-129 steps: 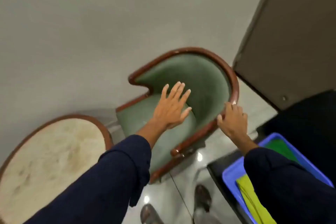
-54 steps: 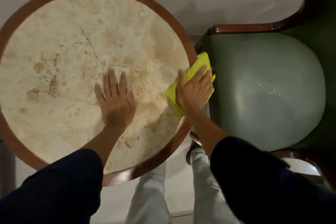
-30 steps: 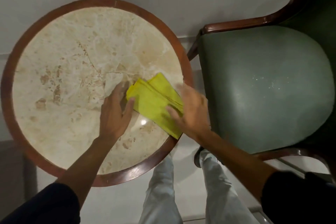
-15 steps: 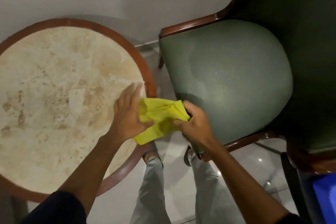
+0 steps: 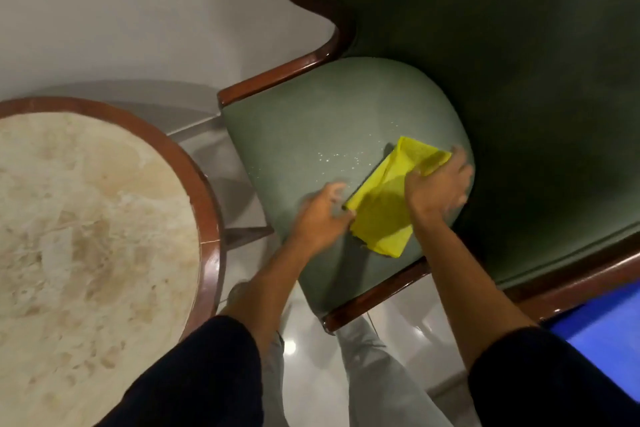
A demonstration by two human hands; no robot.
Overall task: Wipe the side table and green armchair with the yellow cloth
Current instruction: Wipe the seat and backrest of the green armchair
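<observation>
The yellow cloth [image 5: 384, 204] lies folded on the seat of the green armchair [image 5: 311, 135], near the seat's right front. My right hand [image 5: 438, 184] presses flat on the cloth's right part. My left hand [image 5: 320, 215] rests on the seat and touches the cloth's left edge with its fingers. Small pale specks dot the seat just beyond the cloth. The round side table [image 5: 204, 198], with a beige marble top and a brown wooden rim, stands to the left of the chair.
A blue bin [image 5: 602, 343] shows at the lower right, beside the chair's wooden front rail [image 5: 374, 298]. A pale wall runs behind the table and chair. My legs stand on glossy floor tiles [image 5: 408, 336] between table and chair.
Both hands carried the yellow cloth off the side table and over to the right onto the armchair seat. My view swung right, so the chair fills more of it.
</observation>
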